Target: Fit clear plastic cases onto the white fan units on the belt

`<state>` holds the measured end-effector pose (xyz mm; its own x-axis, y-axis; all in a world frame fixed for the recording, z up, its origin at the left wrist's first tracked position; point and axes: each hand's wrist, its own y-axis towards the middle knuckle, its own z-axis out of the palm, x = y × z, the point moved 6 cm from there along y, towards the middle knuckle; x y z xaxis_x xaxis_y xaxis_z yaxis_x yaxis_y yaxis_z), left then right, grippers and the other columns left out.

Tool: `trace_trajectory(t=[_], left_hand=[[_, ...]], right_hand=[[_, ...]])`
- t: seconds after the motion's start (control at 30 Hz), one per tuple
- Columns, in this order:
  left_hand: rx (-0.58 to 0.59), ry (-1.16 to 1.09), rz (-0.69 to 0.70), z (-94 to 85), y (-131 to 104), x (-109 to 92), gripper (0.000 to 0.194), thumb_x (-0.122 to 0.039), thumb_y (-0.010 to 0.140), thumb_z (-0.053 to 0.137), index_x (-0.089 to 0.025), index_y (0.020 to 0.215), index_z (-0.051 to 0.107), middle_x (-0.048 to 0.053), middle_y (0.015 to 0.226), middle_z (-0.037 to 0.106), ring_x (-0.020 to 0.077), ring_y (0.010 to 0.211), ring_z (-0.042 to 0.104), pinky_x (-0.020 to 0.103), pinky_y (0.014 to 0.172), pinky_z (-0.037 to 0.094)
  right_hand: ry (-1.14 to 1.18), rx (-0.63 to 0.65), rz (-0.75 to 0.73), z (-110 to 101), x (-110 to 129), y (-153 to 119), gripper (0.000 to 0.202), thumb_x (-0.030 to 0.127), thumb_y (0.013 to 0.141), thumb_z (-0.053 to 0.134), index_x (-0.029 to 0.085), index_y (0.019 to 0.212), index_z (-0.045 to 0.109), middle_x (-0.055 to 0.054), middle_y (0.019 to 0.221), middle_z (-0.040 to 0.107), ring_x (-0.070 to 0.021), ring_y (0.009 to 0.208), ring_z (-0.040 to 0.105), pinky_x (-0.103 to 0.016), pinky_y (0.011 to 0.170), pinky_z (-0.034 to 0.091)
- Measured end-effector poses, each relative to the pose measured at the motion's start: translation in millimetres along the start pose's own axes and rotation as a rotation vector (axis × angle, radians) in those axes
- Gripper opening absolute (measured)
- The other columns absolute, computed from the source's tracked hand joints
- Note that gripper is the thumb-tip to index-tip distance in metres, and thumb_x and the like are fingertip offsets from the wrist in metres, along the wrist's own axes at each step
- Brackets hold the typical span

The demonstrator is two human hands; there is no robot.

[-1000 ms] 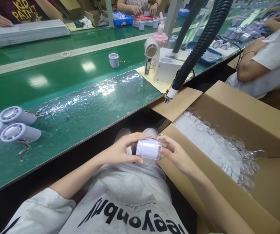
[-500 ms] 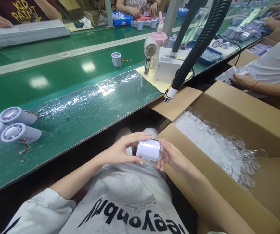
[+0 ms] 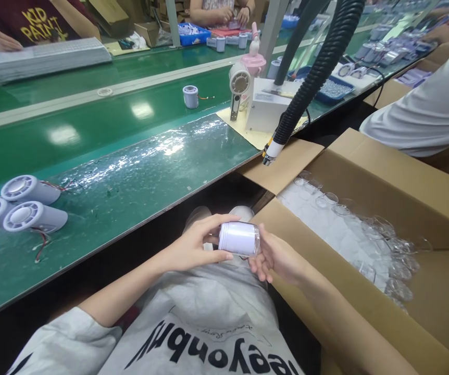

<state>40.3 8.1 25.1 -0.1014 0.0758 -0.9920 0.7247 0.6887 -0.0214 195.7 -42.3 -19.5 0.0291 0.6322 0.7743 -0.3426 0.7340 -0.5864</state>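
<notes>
My left hand (image 3: pixel 199 244) grips a lavender cylindrical fan housing (image 3: pixel 239 238) lying sideways above my lap, fingers over the top and thumb underneath. A clear plastic cover (image 3: pixel 257 239) sits around its right end. My right hand (image 3: pixel 273 255) is at that end with its fingers loosened and apart; the palm side faces the cover, and I cannot tell whether it still touches. On the bench to the left lie three similar fan housings (image 3: pixel 35 216) with thin wires. Another housing (image 3: pixel 190 97) stands upright on the green belt.
To my right, an open cardboard box (image 3: pixel 365 156) holds several clear covers (image 3: pixel 400 265) on white sheeting. A black corrugated hose (image 3: pixel 314 78) hangs over its corner. A handheld fan (image 3: pixel 239 86) stands by a white machine (image 3: pixel 267 107). Co-workers sit opposite and at right.
My right hand's fingers have loosened and dropped slightly from the clear cover. My left hand keeps the housing in nearly the same place. The co-worker's hand at right has gone from view.
</notes>
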Motion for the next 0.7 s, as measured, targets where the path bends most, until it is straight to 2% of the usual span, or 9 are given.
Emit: trace_trajectory(t=[0.07, 0.1, 0.13, 0.2, 0.27, 0.3, 0.37, 0.5, 0.7], left_hand=[[-0.014, -0.051, -0.054, -0.6, -1, 2, 0.066, -0.031, 0.077, 0.076, -0.026, 0.137, 0.05, 0.01, 0.129, 0.058, 0.0217, 0.106, 0.062, 0.033, 0.089, 0.055], [-0.019, -0.074, -0.074, -0.7, -1, 2, 0.066, -0.031, 0.077, 0.076, -0.025, 0.138, 0.05, 0.01, 0.127, 0.058, 0.0209, 0.103, 0.063, 0.031, 0.086, 0.055], [-0.023, -0.096, -0.089, -0.9, -1, 3, 0.065, -0.031, 0.078, 0.076, -0.024, 0.137, 0.05, 0.01, 0.126, 0.059, 0.0203, 0.1, 0.063, 0.03, 0.083, 0.055], [-0.02, -0.14, -0.112, -0.8, -1, 4, 0.065, -0.031, 0.078, 0.075, -0.025, 0.138, 0.049, 0.009, 0.122, 0.06, 0.0191, 0.096, 0.064, 0.028, 0.078, 0.055], [0.0, -0.187, -0.134, 0.1, -1, 6, 0.065, -0.032, 0.08, 0.073, -0.026, 0.14, 0.047, 0.009, 0.119, 0.061, 0.0182, 0.091, 0.065, 0.028, 0.073, 0.056], [0.011, -0.2, -0.144, 0.3, -1, 6, 0.066, -0.033, 0.081, 0.073, -0.027, 0.141, 0.046, 0.009, 0.118, 0.062, 0.018, 0.089, 0.065, 0.029, 0.073, 0.056], [0.028, -0.208, -0.136, 0.2, -1, 6, 0.069, -0.032, 0.079, 0.074, -0.027, 0.142, 0.046, 0.01, 0.122, 0.062, 0.0198, 0.092, 0.066, 0.032, 0.078, 0.056], [0.084, -0.24, -0.068, 1.6, -1, 4, 0.078, -0.025, 0.073, 0.08, -0.03, 0.143, 0.046, 0.01, 0.138, 0.054, 0.0261, 0.118, 0.06, 0.041, 0.102, 0.048], [0.125, -0.32, -0.174, 4.5, -5, 19, 0.08, -0.024, 0.078, 0.075, -0.029, 0.149, 0.037, 0.009, 0.117, 0.065, 0.023, 0.108, 0.064, 0.04, 0.095, 0.051]], right_hand=[[-0.234, -0.176, -0.28, -13, 13, -4, 0.03, 0.045, 0.1, 0.04, 0.018, 0.106, 0.051, -0.004, 0.069, 0.067, -0.0147, 0.05, 0.063, -0.022, 0.044, 0.053], [-0.366, -0.259, -0.456, -16, 21, -9, 0.022, 0.035, 0.097, 0.048, 0.02, 0.112, 0.05, -0.008, 0.089, 0.07, -0.0177, 0.067, 0.069, -0.029, 0.058, 0.059], [-0.495, -0.311, -0.637, -16, 30, -16, 0.027, 0.026, 0.093, 0.054, 0.022, 0.119, 0.048, -0.012, 0.113, 0.067, -0.0214, 0.089, 0.07, -0.036, 0.075, 0.061], [-0.7, -0.278, -0.943, -8, 40, -29, 0.044, 0.013, 0.089, 0.057, 0.027, 0.13, 0.045, -0.012, 0.148, 0.043, -0.0267, 0.126, 0.053, -0.048, 0.1, 0.051], [-0.796, -0.165, -1.073, 0, 42, -34, 0.05, 0.009, 0.09, 0.057, 0.032, 0.133, 0.048, -0.008, 0.154, 0.036, -0.0275, 0.138, 0.041, -0.051, 0.109, 0.043], [-0.785, -0.129, -1.064, 1, 42, -34, 0.05, 0.009, 0.09, 0.059, 0.033, 0.133, 0.05, -0.006, 0.151, 0.041, -0.0272, 0.137, 0.043, -0.049, 0.109, 0.043], [-0.626, -0.086, -0.924, -2, 40, -29, 0.051, 0.016, 0.089, 0.066, 0.034, 0.134, 0.051, -0.007, 0.143, 0.051, -0.0268, 0.127, 0.054, -0.046, 0.104, 0.05], [-0.195, 0.007, -0.612, -5, 28, -17, 0.051, 0.031, 0.087, 0.071, 0.032, 0.135, 0.053, -0.008, 0.128, 0.062, -0.0252, 0.103, 0.068, -0.036, 0.079, 0.062], [-0.228, -0.033, -0.54, -8, 25, -16, 0.046, 0.031, 0.081, 0.074, 0.031, 0.127, 0.064, -0.005, 0.117, 0.069, -0.0206, 0.082, 0.07, -0.036, 0.071, 0.062]])
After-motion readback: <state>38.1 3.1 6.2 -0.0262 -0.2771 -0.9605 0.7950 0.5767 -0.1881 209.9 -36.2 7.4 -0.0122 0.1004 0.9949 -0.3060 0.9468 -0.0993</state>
